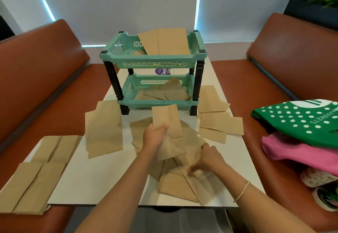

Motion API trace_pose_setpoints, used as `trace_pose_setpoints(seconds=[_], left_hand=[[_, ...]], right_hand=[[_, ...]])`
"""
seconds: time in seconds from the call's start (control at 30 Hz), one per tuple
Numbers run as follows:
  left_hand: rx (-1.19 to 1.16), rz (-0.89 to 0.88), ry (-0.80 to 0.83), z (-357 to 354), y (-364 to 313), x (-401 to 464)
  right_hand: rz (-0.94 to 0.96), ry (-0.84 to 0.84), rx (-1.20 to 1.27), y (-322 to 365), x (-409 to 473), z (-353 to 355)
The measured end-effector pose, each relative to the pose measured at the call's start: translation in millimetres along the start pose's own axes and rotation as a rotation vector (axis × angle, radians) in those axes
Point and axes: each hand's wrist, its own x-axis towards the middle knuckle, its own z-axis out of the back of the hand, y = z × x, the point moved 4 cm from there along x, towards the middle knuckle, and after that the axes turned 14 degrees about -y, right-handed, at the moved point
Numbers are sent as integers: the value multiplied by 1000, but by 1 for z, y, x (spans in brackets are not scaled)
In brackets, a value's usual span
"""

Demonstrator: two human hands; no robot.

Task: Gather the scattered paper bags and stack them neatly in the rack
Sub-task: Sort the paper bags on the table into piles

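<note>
Evidently early on: both tiers of the rack (153, 57) held some paper bags (104, 128), most lay scattered on the table (95, 177). Left hand (155, 134) gripped 1 bag, right hand (204, 159) pinched the near pile.

The rack (153, 71) stands at the back of the surface (102, 177); paper bags (104, 128) lie before and beside it (some in both tiers), cloth bags (301, 123) right.

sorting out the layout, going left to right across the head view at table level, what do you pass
paper bags on the left seat → left hand holding a bag → right hand → green dotted bag
</note>
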Motion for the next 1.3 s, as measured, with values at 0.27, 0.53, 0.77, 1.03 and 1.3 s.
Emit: trace_pose_setpoints(seconds=[0.27, 0.53, 0.77, 1.03, 1.3], left_hand=[[-66, 24, -96, 23, 8, 7], [-191, 78, -20, 26, 7, 0], [-189, 98, 209, -1, 2, -17], [-100, 17, 158, -47, -6, -28], [-135, -66, 104, -68, -20, -21]], right_hand=[[-123, -2, 42, -7, 1, -6], [-77, -107, 96, -7, 4, -6], [-13, -54, 721, 17, 6, 54], [-140, -56, 1208, 13, 28, 70], [-319, -472, 349, -70, 86, 80]])
